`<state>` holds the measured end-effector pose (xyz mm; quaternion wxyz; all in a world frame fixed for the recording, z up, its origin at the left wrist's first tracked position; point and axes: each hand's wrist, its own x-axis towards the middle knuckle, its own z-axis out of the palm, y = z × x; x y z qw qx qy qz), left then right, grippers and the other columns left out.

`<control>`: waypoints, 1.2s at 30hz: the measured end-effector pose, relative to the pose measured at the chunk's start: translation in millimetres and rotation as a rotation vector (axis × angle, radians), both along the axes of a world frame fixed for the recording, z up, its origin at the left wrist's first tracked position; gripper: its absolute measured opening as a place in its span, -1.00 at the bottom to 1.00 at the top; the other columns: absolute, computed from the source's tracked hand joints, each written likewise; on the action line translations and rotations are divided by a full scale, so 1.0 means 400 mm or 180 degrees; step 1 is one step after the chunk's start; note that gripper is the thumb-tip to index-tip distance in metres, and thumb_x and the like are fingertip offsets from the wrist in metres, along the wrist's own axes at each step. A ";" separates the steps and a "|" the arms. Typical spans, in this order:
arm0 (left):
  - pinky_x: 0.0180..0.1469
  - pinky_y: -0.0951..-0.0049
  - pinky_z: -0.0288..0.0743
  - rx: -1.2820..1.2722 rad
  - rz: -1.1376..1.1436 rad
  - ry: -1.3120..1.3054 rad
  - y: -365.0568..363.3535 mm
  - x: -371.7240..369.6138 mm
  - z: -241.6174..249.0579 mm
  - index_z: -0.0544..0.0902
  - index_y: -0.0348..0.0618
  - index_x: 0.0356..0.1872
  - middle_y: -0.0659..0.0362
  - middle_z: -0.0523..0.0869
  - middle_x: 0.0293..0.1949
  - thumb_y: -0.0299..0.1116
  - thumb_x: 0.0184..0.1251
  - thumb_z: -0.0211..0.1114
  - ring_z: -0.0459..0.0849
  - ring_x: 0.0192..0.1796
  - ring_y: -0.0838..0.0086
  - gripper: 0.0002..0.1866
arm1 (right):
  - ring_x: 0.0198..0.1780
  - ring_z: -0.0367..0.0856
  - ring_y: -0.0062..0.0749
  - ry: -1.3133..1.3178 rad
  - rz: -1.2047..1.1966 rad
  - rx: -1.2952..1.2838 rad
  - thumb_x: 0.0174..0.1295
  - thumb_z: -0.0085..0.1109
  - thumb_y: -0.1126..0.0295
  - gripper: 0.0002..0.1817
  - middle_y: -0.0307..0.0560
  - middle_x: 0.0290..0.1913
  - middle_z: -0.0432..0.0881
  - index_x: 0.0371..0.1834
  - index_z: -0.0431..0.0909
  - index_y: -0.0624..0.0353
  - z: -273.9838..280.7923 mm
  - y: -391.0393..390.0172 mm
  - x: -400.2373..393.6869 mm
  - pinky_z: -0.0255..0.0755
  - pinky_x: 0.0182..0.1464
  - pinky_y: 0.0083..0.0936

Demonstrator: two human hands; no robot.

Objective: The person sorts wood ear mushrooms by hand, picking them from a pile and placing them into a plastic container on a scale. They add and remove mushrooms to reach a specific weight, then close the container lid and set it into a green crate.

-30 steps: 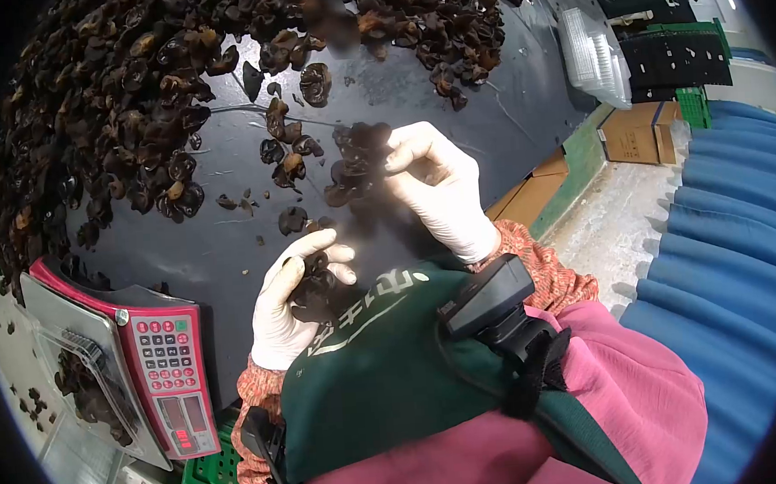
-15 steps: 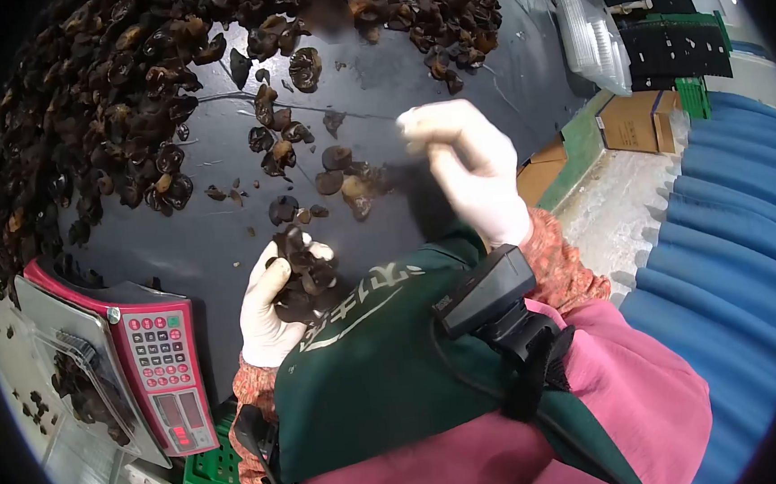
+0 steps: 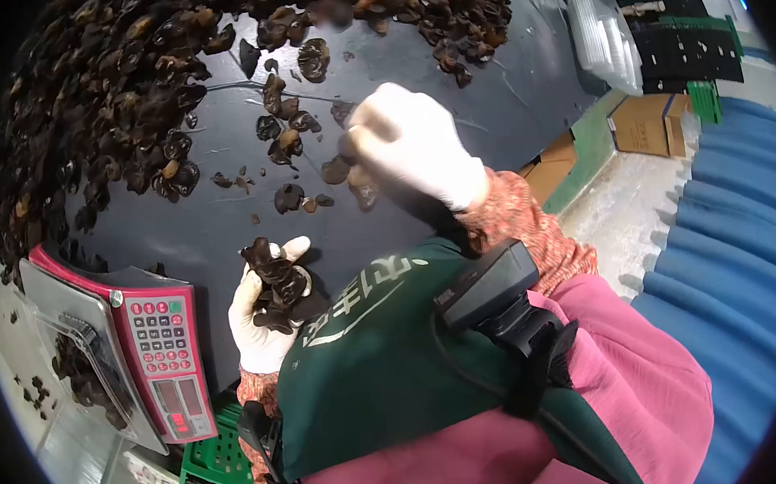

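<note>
My left hand (image 3: 258, 334), in a white glove, is closed around a small bunch of dark wood ear mushrooms (image 3: 276, 284), held low over the table's near side beside the apron. My right hand (image 3: 417, 145), also white-gloved, is over the grey tabletop with its fingers curled down. Its fingertips are partly hidden, and I cannot make out anything in them. Just below it lie a few brownish wood ear pieces (image 3: 336, 170). Between the two hands rests a small cluster of dark pieces (image 3: 289, 198). A large heap of wood ears (image 3: 108, 100) covers the far and left parts of the table.
A pink-framed scale (image 3: 163, 348) with a keypad and lit red digits stands at the left, mushrooms on its tray. Below it is a green crate (image 3: 215, 470). At the right are stacked clear plastic trays (image 3: 603, 42), a cardboard box (image 3: 645, 125) and blue corrugated sheeting (image 3: 720, 228).
My right hand has moved left and slightly away from me, its fingers turning down over the loose pieces. My left hand still holds its bunch, turned a little more upright.
</note>
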<state>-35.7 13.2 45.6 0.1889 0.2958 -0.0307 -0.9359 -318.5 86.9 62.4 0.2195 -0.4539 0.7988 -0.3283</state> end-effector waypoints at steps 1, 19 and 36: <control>-0.26 0.43 0.63 0.0002 -0.0004 -0.0064 0.003 -0.005 0.008 0.54 -0.22 0.21 -0.29 0.50 0.33 -0.22 0.47 0.24 0.64 -0.14 0.28 -0.59 | -0.30 0.69 -0.20 -0.0411 -0.0158 -0.0163 0.22 0.30 0.26 -0.83 -0.06 -0.29 0.67 -0.33 0.67 0.12 0.007 0.007 -0.006 0.55 -0.21 -0.29; 0.01 0.30 0.61 0.0343 -0.0069 0.0200 -0.028 -0.001 0.023 0.56 -0.21 0.20 -0.05 0.70 0.05 -0.31 0.45 0.26 0.67 -0.03 0.30 -0.63 | -0.35 0.61 -0.15 0.0456 0.0954 -0.0984 0.26 0.29 0.37 -0.89 -0.18 -0.32 0.67 -0.17 0.71 -0.01 0.042 -0.039 0.100 0.44 -0.24 -0.28; 0.33 0.30 0.47 -0.6452 0.0036 -0.6034 -0.309 0.414 0.323 0.61 -0.19 0.27 0.04 0.68 0.20 -0.41 0.45 0.32 0.65 0.23 0.27 -0.60 | -0.20 0.63 -0.23 0.0324 0.0613 -0.0701 0.29 0.24 0.58 -0.85 -0.07 -0.21 0.70 -0.11 0.68 0.18 0.040 -0.022 0.073 0.46 -0.10 -0.41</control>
